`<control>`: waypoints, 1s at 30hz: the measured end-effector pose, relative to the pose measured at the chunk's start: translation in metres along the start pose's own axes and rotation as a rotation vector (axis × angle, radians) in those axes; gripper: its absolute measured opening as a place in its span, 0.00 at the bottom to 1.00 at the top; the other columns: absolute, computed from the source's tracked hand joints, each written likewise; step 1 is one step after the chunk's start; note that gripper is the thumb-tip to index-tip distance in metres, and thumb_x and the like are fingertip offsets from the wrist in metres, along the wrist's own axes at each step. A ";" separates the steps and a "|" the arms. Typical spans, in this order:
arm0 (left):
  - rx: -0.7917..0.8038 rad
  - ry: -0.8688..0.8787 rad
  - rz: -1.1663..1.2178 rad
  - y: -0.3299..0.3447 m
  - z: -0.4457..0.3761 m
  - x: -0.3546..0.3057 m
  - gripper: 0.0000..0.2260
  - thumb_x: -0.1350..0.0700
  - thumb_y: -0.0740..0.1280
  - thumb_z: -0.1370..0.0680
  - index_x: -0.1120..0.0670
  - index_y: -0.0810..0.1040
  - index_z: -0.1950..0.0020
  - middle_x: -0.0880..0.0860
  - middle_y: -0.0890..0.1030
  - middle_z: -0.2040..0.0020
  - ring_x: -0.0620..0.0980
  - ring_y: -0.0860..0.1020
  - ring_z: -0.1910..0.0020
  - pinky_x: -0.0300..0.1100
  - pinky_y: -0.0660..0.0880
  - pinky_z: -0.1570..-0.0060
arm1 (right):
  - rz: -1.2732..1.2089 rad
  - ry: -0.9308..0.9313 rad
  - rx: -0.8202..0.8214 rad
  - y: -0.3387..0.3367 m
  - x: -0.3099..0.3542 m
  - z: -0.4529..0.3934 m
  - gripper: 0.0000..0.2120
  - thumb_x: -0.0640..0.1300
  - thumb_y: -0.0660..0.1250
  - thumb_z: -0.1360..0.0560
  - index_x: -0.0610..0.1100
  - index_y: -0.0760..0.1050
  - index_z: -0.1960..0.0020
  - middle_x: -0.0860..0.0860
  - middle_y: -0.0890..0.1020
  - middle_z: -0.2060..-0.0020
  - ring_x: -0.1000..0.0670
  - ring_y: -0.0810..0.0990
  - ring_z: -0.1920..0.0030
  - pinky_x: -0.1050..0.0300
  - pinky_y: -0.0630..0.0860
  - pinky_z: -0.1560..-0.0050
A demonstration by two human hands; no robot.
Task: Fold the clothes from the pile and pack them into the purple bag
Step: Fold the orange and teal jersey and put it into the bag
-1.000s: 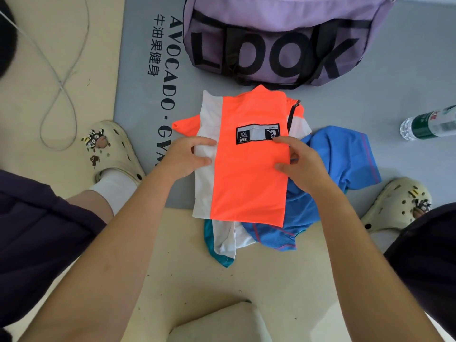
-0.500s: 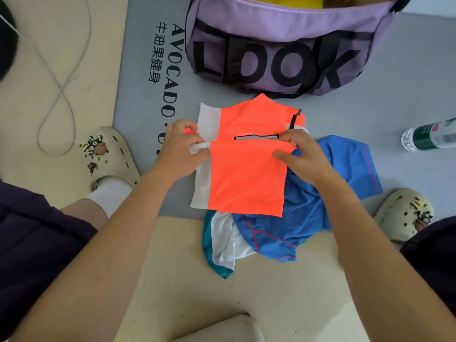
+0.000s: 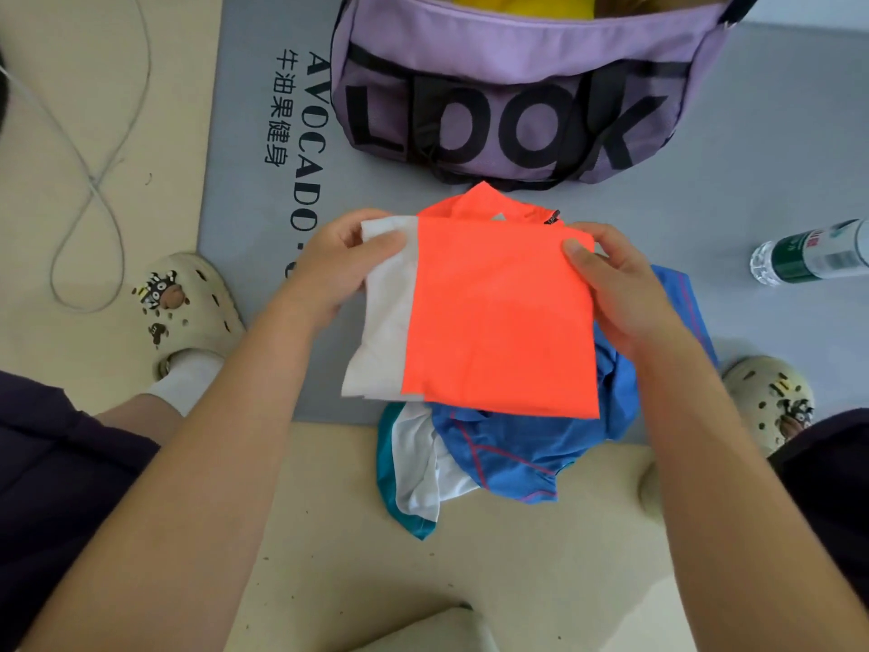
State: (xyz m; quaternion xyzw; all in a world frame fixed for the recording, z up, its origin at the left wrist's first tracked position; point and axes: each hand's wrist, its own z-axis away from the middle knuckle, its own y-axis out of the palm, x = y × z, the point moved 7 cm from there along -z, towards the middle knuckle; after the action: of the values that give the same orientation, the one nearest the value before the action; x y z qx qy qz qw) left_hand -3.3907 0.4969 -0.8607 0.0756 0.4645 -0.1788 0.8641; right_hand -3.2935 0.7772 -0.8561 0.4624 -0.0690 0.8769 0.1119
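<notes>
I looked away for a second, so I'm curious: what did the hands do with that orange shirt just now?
Both hands folded the orange shirt in half, bringing its near edge up toward the purple bag, which hid the label. The left hand and right hand now pinch its far corners and have lifted it off the pile. The blue shirt, bag and water bottle stayed put.

Bag [image 3: 517, 63], clothes [image 3: 508, 454] on mat [image 3: 776, 134]
</notes>
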 end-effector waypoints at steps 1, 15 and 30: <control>-0.057 -0.057 0.060 0.004 -0.004 0.016 0.07 0.55 0.72 0.26 0.44 0.81 0.50 0.45 0.84 0.54 0.45 0.82 0.54 0.40 0.79 0.56 | 0.042 0.040 -0.107 -0.002 -0.012 -0.004 0.13 0.49 0.70 0.25 0.51 0.75 0.41 0.44 0.81 0.52 0.50 0.80 0.55 0.54 0.77 0.53; -0.168 -0.141 -0.231 0.023 0.014 0.097 0.12 0.59 0.75 0.28 0.52 0.77 0.47 0.45 0.80 0.55 0.46 0.78 0.55 0.34 0.73 0.60 | 0.510 0.035 -0.313 0.006 -0.052 0.007 0.22 0.47 0.75 0.29 0.44 0.72 0.39 0.53 0.77 0.53 0.52 0.75 0.54 0.62 0.71 0.57; -0.470 -0.691 0.650 0.076 0.090 0.144 0.13 0.46 0.73 0.25 0.56 0.79 0.54 0.52 0.83 0.57 0.45 0.83 0.69 0.35 0.71 0.74 | 0.433 0.208 -0.543 0.013 -0.113 0.091 0.16 0.53 0.72 0.27 0.43 0.71 0.61 0.50 0.77 0.67 0.47 0.78 0.63 0.57 0.71 0.62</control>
State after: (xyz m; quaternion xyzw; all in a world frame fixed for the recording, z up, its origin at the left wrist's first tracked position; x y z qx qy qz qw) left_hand -3.2194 0.5065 -0.9323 -0.0434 0.1326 0.1930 0.9712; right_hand -3.1626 0.7297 -0.8982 0.2990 -0.3839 0.8723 0.0486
